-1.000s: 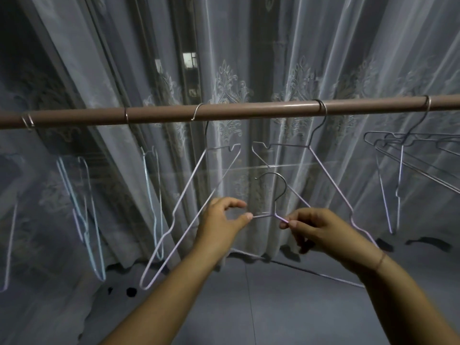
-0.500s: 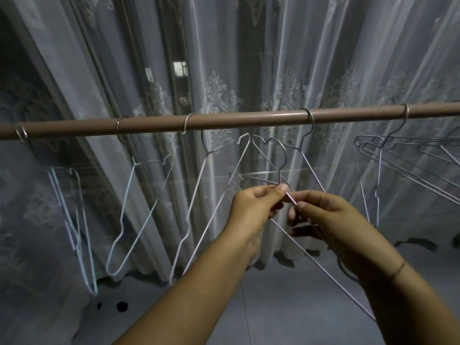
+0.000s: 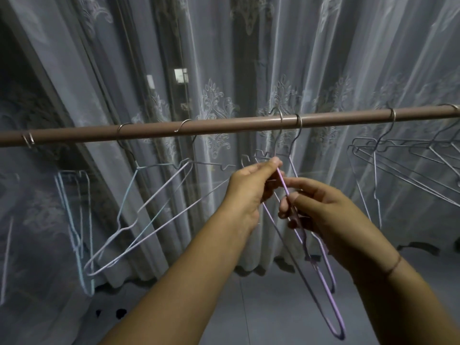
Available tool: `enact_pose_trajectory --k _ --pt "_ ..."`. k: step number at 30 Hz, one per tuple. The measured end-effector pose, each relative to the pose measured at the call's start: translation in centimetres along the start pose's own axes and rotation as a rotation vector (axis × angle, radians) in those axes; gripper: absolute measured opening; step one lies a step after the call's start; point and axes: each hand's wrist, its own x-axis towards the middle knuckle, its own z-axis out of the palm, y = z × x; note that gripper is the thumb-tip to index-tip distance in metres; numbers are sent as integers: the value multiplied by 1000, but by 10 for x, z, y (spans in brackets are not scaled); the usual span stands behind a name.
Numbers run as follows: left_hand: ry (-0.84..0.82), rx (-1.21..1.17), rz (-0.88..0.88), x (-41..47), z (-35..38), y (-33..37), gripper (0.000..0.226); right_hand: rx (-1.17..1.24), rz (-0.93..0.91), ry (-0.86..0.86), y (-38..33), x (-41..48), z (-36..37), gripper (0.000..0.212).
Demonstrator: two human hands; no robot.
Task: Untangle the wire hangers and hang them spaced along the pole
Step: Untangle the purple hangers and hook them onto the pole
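The pole point(image 3: 224, 125) spans the view with hangers spaced to the left and a tangled cluster point(image 3: 408, 155) still bunched at far right. The purple wire hanger point(image 3: 321, 275) looks light, springy and thin (easy to snag); it is best pinched at the neck. The left hand point(image 3: 249, 192) has its grip closed on that wire just under the pole, and the right hand point(image 3: 321, 207) pinches it lower. Half a second ago its hook sat below the pole; now a hook rides over it beside another.
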Motion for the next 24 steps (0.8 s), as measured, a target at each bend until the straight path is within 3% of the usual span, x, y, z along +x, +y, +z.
enact_pose_trajectory --k 14,20,24 --pt "128 146 -46 19 -11 -4 16 -6 91 86 11 26 7 31" --pt "218 229 301 -15 -42 22 18 -88 83 98 12 21 4 41" --pt "392 258 550 -36 -79 46 17 -225 4 63 9 16 10 51"
